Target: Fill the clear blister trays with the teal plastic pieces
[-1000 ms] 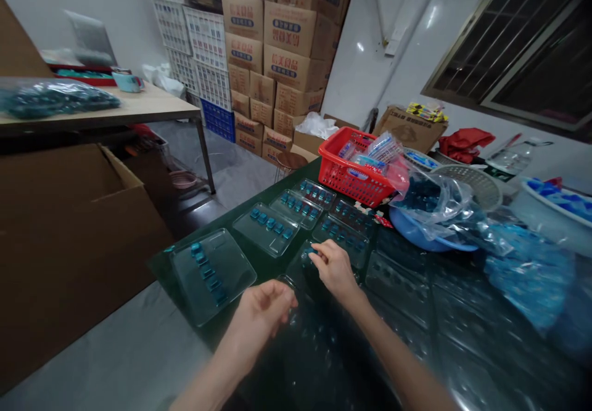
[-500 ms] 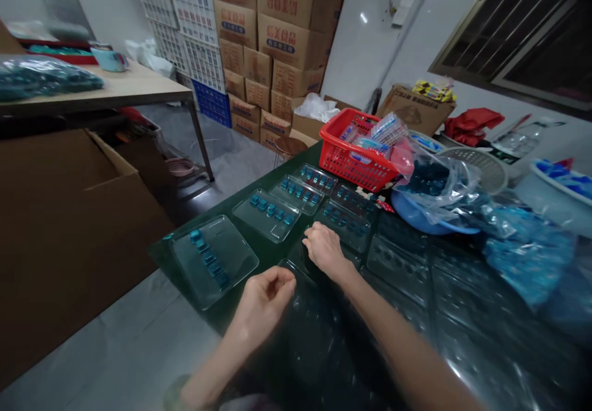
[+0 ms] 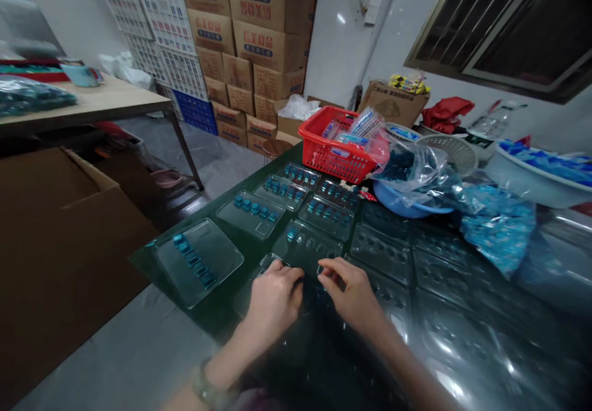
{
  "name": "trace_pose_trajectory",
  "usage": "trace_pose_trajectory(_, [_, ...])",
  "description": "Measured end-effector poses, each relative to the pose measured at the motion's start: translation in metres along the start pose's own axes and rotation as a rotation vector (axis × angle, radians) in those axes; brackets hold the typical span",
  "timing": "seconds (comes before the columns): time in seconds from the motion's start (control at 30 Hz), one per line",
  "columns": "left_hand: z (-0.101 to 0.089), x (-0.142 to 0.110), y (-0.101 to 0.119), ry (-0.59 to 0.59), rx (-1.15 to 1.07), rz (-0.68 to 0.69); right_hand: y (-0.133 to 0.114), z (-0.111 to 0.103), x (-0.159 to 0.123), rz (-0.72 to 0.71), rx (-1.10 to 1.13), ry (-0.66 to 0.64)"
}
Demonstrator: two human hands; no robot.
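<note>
My left hand [image 3: 277, 291] is closed, fingertips pressed down over a clear plastic tray [image 3: 245, 284] at the table's near side; whatever it pinches is hidden. Close to its right, my right hand [image 3: 349, 291] is curled with thumb and forefinger nearly meeting, and what lies between them is too small to name. Just beyond the hands, a clear tray with moulded hollows holds one teal block [image 3: 291, 233] at its left end. More trays ahead hold rows of teal blocks [image 3: 256, 207]. Another tray [image 3: 226, 254] on the left has a slanting row of teal pieces [image 3: 194, 262].
A red basket [image 3: 340, 158] of packaged items stands at the table's far end. Beside it, a blue basin [image 3: 407, 201] holds a plastic bag of dark pieces. Clear trays [image 3: 382, 251] cover the right side. A cardboard box [image 3: 69, 232] stands left, under the wooden table [image 3: 120, 97].
My right hand has drawn back from the middle tray, where one teal block now shows. My left hand has moved forward over the near tray. The view has swung slightly right.
</note>
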State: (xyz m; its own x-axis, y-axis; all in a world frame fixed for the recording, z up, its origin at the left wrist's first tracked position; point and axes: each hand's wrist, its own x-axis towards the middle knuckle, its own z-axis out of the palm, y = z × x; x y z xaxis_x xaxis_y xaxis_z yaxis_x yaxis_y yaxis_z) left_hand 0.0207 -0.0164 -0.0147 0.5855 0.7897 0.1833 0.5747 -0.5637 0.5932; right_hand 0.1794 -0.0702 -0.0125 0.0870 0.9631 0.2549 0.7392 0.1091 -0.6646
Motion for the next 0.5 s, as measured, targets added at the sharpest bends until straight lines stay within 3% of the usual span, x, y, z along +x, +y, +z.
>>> trace_pose_trajectory(0.1, [-0.005,0.003,0.001,0.037,-0.31,-0.129,-0.008,0.002,-0.009,0.006,0.095,0.018])
trace_pose_trajectory(0.27, [-0.014,0.006,0.006,-0.042,-0.921,-0.319,-0.024,0.005,-0.012,-0.07,0.168,-0.011])
trace_pose_trajectory(0.4, [-0.008,0.005,0.007,-0.036,-1.245,-0.453,-0.029,0.007,-0.015,-0.092,0.197,0.018])
trace_pose_trajectory(0.5, [-0.001,0.003,0.007,-0.01,-1.356,-0.49,-0.029,0.009,-0.017,-0.079,0.217,0.088])
